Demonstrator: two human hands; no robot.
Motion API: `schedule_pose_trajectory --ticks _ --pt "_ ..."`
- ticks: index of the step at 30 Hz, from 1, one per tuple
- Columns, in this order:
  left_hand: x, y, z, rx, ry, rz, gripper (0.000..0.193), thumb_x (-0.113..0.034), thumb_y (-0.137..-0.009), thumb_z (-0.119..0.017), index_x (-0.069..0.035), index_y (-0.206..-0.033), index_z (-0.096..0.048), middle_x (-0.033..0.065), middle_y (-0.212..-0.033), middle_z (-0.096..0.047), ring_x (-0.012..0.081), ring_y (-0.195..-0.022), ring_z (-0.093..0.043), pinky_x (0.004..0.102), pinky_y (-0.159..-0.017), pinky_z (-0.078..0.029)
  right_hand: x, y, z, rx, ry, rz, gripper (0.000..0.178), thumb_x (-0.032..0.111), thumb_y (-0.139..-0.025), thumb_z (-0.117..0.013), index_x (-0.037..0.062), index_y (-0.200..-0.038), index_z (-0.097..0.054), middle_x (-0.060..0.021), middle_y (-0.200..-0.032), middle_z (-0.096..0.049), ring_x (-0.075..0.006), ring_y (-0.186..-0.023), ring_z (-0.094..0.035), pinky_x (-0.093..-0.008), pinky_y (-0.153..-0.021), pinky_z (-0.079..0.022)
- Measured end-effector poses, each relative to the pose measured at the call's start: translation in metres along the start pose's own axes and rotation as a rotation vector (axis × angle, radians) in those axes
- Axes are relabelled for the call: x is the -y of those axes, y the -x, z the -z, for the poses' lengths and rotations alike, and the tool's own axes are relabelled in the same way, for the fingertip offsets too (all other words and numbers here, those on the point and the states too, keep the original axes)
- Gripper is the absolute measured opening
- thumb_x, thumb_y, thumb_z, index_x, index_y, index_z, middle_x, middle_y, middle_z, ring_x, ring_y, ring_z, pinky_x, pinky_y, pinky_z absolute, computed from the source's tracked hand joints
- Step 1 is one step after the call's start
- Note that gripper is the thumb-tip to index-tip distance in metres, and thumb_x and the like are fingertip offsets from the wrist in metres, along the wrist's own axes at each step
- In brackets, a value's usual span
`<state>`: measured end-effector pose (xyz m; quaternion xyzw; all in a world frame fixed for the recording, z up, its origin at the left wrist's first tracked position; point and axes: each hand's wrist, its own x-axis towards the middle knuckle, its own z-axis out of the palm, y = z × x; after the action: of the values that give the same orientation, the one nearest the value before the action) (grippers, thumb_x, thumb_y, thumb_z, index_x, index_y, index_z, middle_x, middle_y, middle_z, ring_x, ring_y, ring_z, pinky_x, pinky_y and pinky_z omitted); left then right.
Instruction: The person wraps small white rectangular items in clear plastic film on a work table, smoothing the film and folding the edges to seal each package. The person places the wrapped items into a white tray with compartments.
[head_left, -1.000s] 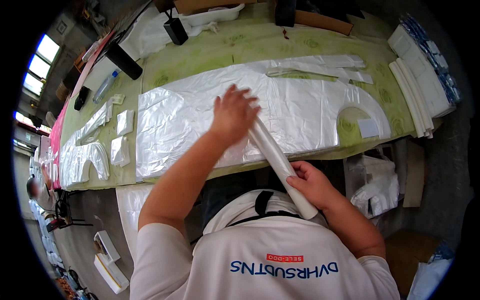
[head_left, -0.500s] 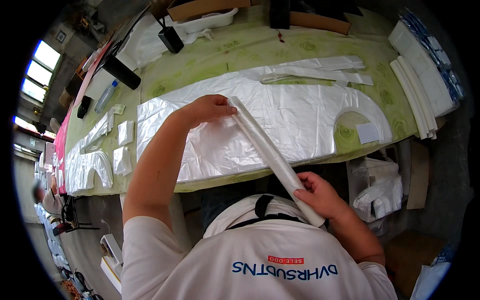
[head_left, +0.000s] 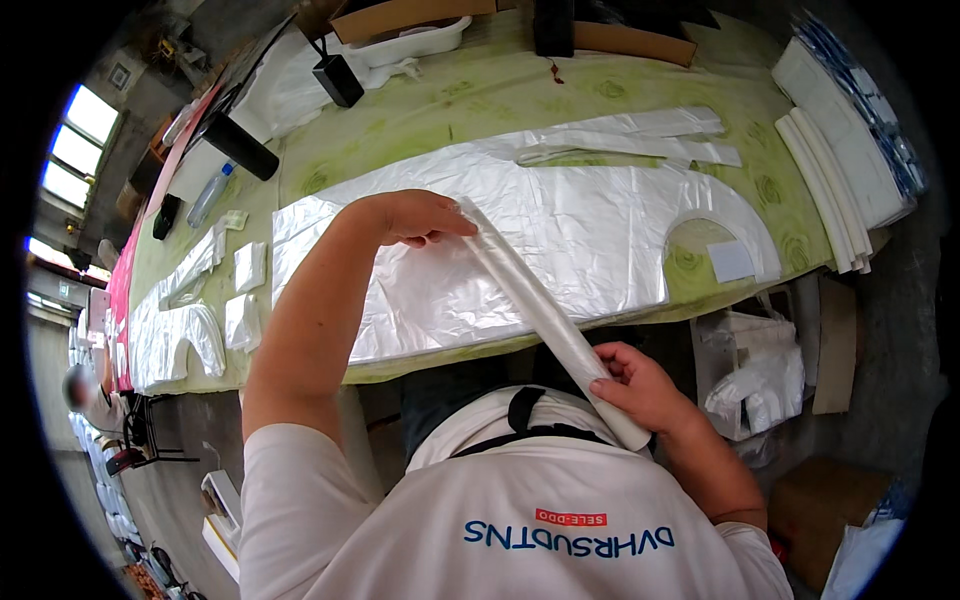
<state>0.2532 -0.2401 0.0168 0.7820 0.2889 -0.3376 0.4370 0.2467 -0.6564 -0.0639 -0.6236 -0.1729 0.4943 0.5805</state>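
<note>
A glossy white plastic roll (head_left: 540, 307) slants over the near edge of the bench (head_left: 365, 135), the right hand (head_left: 643, 388) pinching its lower end, the left hand (head_left: 420, 216) at its far end, grip unclear; it looks to me light, slick, easily creased, best held at both ends.

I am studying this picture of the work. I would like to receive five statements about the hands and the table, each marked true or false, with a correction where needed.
1. The right hand holds the long white roll near its lower end. True.
2. The left hand is holding the clear bottle. False: the left hand is at the far end of the roll.
3. A white card lies near the right end of the large plastic sheet. True.
4. The table cover is plain blue. False: the table cover is green and patterned.
5. Two small white packets lie left of the large plastic sheet. True.
</note>
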Motion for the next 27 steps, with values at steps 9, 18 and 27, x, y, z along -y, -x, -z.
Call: schedule_pose_trajectory --ticks 9,18,27 --pt "0.022 0.003 0.001 -0.044 0.457 -0.271 0.031 -0.029 -0.092 -0.066 -0.006 -0.113 -0.067 0.0048 -0.107 -0.063 0.0171 -0.1 -0.059 0.034 -0.092 -0.049 0.003 0.0 -0.002 -0.001 0.033 0.034 0.05 0.012 -0.09 -0.074 0.0021 -0.135 -0.053 -0.01 -0.12 -0.064 -0.0172 -0.108 -0.062 -0.0336 -0.095 -0.051" --pt "0.017 -0.014 0.012 -0.363 0.142 -0.161 0.039 -0.028 -0.094 -0.059 -0.006 -0.125 -0.064 0.009 -0.11 -0.065 0.0208 -0.097 -0.062 0.0375 -0.087 -0.052 0.029 -0.02 -0.032 -0.008 0.162 -0.023 0.061 0.022 -0.09 -0.077 0.0001 -0.139 -0.048 -0.0163 -0.12 -0.066 -0.0205 -0.108 -0.064 -0.0344 -0.093 -0.052" --pt "0.028 -0.023 0.002 -0.613 -0.142 -0.273 0.042 -0.029 -0.092 -0.053 0.002 -0.116 -0.068 0.0214 -0.11 -0.07 0.0349 -0.098 -0.067 0.0422 -0.09 -0.052 0.009 0.068 0.008 0.031 0.446 -0.236 0.066 0.027 -0.083 -0.082 0.0003 -0.136 -0.053 -0.0164 -0.121 -0.067 -0.0235 -0.107 -0.065 -0.0363 -0.095 -0.051"
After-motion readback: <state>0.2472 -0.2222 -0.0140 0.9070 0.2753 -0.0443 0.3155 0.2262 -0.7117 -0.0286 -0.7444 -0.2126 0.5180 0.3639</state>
